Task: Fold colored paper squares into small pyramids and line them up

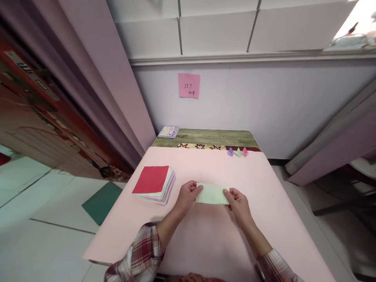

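A pale green sheet of paper [212, 194], a wide rectangle that looks folded, is held level between both hands over the pink-covered table. My left hand [187, 196] pinches its left end, thumb on top. At the right end, my right hand [237, 201] grips the paper the same way, its thumb on the upper side and the fingers behind. Left of my left hand lies a stack of coloured paper [151, 181] with a red sheet on top.
Small folded paper shapes [238, 152] in purple, green and pink stand at the table's far edge. A small booklet or pack [169, 131] lies at the far left corner. A pink note [189, 85] hangs on the wall. A dark green sheet [102, 202] lies on the floor.
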`<state>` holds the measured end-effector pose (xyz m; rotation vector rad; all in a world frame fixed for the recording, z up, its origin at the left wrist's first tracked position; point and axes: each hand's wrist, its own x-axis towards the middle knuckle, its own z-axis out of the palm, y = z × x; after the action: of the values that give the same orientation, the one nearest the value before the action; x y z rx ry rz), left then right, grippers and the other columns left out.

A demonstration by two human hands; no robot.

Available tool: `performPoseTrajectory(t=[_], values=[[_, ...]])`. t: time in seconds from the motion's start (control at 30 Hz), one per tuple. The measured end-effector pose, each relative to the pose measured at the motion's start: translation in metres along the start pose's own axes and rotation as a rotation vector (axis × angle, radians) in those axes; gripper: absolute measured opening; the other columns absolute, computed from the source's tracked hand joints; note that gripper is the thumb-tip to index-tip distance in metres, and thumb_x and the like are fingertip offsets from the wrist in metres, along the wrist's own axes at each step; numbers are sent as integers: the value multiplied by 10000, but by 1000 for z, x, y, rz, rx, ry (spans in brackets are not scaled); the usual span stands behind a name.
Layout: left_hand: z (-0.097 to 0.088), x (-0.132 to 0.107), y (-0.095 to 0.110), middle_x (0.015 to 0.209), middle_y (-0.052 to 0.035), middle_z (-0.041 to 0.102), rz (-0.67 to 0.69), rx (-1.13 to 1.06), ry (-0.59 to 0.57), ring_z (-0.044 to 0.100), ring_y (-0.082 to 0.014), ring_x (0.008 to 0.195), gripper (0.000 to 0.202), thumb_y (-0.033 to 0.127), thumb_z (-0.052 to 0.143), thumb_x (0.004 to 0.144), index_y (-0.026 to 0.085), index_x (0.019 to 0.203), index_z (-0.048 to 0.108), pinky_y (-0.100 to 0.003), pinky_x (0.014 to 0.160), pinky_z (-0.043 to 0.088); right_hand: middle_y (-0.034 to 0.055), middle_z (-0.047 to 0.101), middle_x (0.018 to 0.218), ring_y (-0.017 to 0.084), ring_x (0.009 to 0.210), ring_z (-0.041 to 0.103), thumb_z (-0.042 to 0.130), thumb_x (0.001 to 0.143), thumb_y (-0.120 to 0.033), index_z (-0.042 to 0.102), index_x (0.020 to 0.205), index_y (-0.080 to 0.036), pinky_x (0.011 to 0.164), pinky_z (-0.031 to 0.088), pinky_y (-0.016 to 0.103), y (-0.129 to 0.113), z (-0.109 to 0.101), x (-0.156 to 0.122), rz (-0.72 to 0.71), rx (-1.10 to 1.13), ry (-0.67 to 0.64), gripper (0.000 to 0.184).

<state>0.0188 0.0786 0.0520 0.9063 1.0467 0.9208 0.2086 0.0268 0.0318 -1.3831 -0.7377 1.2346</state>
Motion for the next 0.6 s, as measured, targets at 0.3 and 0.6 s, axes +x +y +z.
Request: performPoseTrajectory(t=[0.3, 0.6], values=[[22, -6, -14, 1011, -121, 710, -177, -552, 88, 688, -210, 866, 304, 257, 758, 721, 116, 966, 648, -326, 768, 590, -7, 624, 728, 163, 659, 587, 701, 735, -497, 575, 887, -213, 580, 513, 266, -2, 17, -12, -55, 144, 16, 346], [48, -16, -27, 954, -88, 728, -208, -717, 202, 700, -200, 844, 240, 152, 738, 713, 134, 933, 644, -313, 799, 580, 25, 656, 837, 179, 743, 625, 609, 791, -529, 541, 947, -199, 667, 522, 287, 20, 34, -9, -166, 123, 265, 372]])
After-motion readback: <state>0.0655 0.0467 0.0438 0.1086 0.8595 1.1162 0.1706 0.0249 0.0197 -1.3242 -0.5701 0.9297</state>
